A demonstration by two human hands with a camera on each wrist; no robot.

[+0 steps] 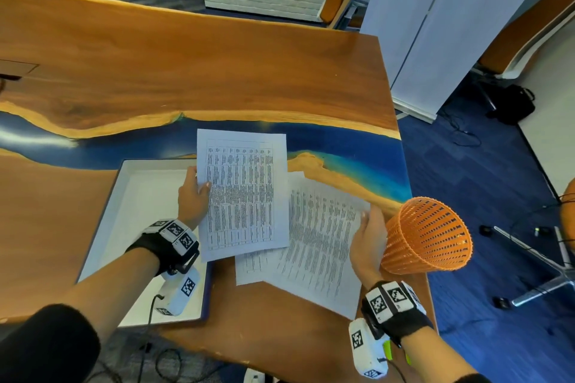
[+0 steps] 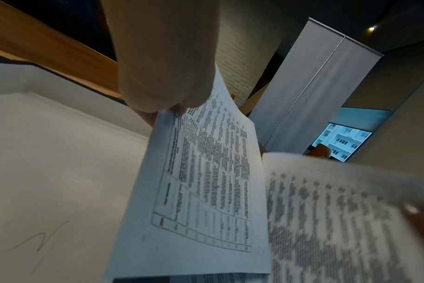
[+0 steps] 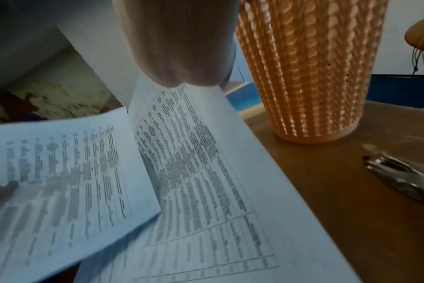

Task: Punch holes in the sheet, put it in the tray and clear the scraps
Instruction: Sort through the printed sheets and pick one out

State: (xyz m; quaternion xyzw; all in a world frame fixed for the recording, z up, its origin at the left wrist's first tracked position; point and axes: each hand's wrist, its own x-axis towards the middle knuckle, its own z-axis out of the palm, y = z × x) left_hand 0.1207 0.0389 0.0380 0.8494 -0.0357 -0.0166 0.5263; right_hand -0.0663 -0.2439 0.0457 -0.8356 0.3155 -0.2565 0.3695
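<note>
Sheet lifted beside tray

Left hand [image 1: 193,196] pinches printed sheet [image 1: 242,193] at its 9 o'clock edge; right hand [image 1: 368,239] grips second sheet [image 1: 320,246]. Tray [image 1: 130,193] on desk [image 1: 186,71].

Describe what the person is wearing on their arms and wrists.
Both forearms are bare. The left hand and the right hand each have a black wrist strap carrying white blocks printed with black square markers. A white camera box with the same markers hangs below each wrist, trailing a thin black cable. A black sleeve covers the left upper arm.
</note>
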